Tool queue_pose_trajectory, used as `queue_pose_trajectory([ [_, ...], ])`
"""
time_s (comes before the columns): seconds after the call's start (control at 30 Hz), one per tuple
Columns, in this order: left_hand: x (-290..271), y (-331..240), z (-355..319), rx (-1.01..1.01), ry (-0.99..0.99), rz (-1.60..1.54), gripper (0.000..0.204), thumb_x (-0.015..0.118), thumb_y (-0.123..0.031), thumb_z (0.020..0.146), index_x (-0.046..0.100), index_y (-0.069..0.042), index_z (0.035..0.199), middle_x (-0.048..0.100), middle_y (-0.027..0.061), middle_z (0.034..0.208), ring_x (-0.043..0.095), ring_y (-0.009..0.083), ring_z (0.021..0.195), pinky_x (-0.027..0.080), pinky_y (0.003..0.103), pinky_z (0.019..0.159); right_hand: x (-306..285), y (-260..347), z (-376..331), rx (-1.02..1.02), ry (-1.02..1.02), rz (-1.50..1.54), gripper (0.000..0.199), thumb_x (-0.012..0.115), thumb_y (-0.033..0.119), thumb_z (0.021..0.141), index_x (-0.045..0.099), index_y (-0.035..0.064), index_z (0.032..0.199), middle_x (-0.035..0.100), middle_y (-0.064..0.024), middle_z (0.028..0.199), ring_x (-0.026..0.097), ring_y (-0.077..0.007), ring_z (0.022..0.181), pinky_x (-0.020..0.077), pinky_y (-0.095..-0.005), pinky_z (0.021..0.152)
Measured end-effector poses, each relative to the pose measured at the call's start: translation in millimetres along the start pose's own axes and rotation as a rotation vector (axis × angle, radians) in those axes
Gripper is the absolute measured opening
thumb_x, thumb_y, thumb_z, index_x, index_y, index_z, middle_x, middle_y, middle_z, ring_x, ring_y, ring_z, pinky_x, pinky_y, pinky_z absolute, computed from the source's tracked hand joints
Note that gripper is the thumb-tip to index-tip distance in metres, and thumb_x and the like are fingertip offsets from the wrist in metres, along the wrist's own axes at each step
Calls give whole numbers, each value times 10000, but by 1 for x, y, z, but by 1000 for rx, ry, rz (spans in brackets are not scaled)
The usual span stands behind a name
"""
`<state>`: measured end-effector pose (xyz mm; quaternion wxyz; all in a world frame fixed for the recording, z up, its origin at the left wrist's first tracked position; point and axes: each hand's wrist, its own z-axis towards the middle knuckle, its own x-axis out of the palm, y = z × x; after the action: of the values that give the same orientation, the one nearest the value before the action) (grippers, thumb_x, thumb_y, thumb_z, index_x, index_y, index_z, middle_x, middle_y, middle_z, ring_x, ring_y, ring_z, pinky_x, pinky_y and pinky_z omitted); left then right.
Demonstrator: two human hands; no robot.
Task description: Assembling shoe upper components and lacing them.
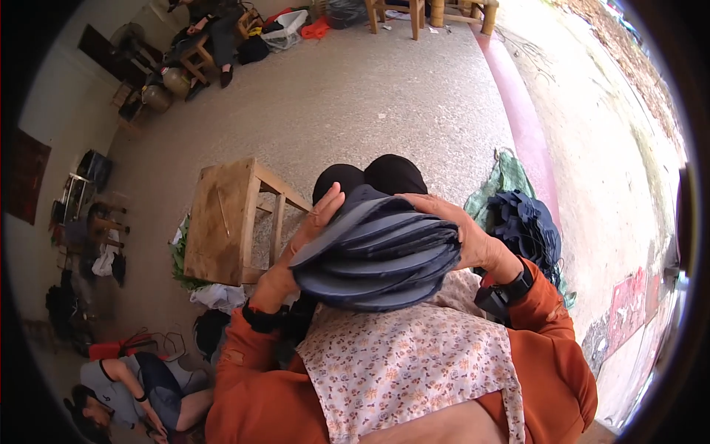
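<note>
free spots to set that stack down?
Both hands, left and right, grip the stack of dark pieces. Free: wooden stool top, bare except a thin stick; open concrete floor beyond the stool. Crowded: dark pile on green sheet at right.

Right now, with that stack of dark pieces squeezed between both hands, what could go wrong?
1. The stack is fanned and held only at its ends by the left hand and right hand; middle pieces might slide out onto the lap cloth.
2. Dropped pieces could mix with the dark pile alongside.
</note>
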<state>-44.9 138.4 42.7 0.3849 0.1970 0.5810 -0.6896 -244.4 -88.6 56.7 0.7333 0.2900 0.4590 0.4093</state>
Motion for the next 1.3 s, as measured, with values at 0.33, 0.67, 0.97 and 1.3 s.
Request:
queue_pose_trajectory([
  [0.33, 4, 9, -27, -462, 436, -155, 489, 536, -209, 942, 461, -31, 1391, 480, 136, 1422, 496, 253, 1269, 391, 363, 1056, 19, -35, -45, 110, -76, -23, 894, 845, 489, 623, 512, -14, 1284, 569, -187, 1220, 539, -335, 1159, 398, -426, 1005],
  [0.67, -9, -45, 15, 361, 254, -38, 944, 805, -165, 616, 382, -68, 1455, 286, 171, 1546, 258, 375, 1432, 275, 493, 1102, 5, -20, -83, 182, 26, -29, 873, 730, 391, 724, 368, 50, 1442, 469, -175, 1388, 464, -344, 1259, 328, -435, 1062],
  [0.97, -33, -47, 37, 269, 644, -895, 1311, 683, -833, 498, 355, -1, 1457, 179, 241, 1561, 17, 424, 1460, 10, 575, 1118, -39, -9, -71, 265, -42, 1101, 816, 580, -58, 590, 430, -54, 1393, 390, -195, 1482, 310, -269, 1415, 166, -394, 1183],
  [1.3, -28, -74, 62, 258, 644, -314, 1167, 565, -880, 572, 530, -10, 1348, 356, 267, 1476, 229, 449, 1412, 154, 538, 1114, -34, 2, -67, 87, 25, 78, 407, 616, -8, 865, 580, 14, 1270, 598, -167, 1279, 611, -313, 1134, 517, -366, 925],
])
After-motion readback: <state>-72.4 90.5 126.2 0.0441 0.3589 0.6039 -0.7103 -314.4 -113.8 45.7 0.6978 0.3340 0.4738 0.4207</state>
